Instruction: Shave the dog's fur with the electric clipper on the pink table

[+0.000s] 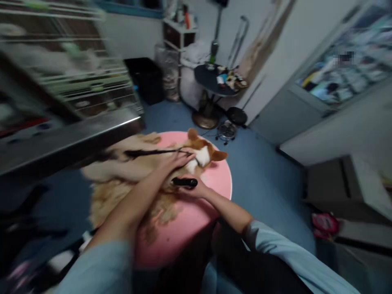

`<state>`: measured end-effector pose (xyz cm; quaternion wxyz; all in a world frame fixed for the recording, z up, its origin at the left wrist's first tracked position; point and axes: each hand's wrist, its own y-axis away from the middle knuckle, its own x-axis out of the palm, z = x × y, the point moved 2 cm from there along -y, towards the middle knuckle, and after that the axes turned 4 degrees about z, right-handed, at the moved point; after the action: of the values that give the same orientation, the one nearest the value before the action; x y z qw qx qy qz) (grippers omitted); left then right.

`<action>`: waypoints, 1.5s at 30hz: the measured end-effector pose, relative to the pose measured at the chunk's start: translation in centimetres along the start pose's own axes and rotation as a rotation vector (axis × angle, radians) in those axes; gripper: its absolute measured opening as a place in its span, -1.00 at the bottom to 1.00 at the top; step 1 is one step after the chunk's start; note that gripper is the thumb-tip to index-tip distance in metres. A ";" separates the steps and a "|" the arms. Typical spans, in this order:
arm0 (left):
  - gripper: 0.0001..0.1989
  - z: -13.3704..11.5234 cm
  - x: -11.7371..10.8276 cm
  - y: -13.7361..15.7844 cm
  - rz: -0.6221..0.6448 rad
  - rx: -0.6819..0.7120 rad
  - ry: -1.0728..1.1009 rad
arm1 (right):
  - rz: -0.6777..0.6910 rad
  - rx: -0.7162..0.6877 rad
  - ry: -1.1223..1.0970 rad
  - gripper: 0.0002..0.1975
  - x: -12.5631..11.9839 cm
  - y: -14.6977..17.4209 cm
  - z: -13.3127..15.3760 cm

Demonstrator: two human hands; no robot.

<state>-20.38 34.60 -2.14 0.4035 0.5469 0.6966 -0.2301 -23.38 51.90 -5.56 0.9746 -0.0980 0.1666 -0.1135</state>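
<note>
A dog (147,163) with a brown and white head lies on a round pink table (222,179), its body clipped short. Across its neck rests my left hand (183,158), fingers stretched out over the coat beside a thin dark strap (153,152). My right hand (196,188) is closed around a black hair clipper (185,182), held against or just above the dog's near side, below my left hand; whether it touches I cannot tell. Heaps of cut tan fur (113,196) lie along the dog's near side, with loose tufts on the pink top.
A metal-edged counter (122,126) and wire cages (82,73) stand at left. Behind the table are a black bin (145,79), a small dark round table (211,79) with items on it, and a wheeled base (226,131). A grey cabinet (327,179) stands at right.
</note>
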 end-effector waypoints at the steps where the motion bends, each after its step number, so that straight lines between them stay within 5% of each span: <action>1: -0.70 0.0 0.0 -1.0 0.014 0.017 -0.001 | -0.044 0.005 0.016 -0.56 -0.4 -0.3 -0.2; 3: -0.68 -0.1 0.0 -2.6 0.035 0.062 -0.020 | -0.078 0.036 0.004 -0.52 -1.1 -0.7 -0.9; 8: -0.55 -0.2 -0.5 -3.0 -0.007 -0.022 -0.073 | 0.123 0.106 -0.160 -0.49 -0.9 1.0 -2.3; 14: -0.39 1.1 0.2 -0.7 0.031 0.009 -0.138 | -0.200 0.119 -0.182 -0.50 -1.9 1.6 -2.9; 20: -0.56 1.2 0.7 -1.0 -0.003 0.047 -0.088 | 0.003 0.137 -0.143 -0.55 -1.3 1.1 -3.4; 25: -0.67 0.4 0.4 -1.6 -0.005 0.036 -0.119 | -0.215 0.105 -0.141 -0.55 -1.9 0.7 -3.1; 33: -0.67 -0.8 -0.1 -1.5 -0.002 -0.058 -0.092 | -0.056 0.017 -0.046 -0.58 0.2 2.7 -2.8; 36: -0.76 -1.0 0.0 -1.5 0.007 -0.087 -0.054 | -0.274 0.055 -0.042 -0.52 -1.0 2.9 -3.5; 45: -0.78 1.5 1.3 -2.1 -0.160 0.055 0.019 | -0.112 -0.045 0.085 -0.64 1.4 2.9 -4.5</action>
<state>-22.03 33.62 -4.32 0.3622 0.5022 0.7353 -0.2754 -23.11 53.67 -10.86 0.9563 -0.1243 0.2047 -0.1679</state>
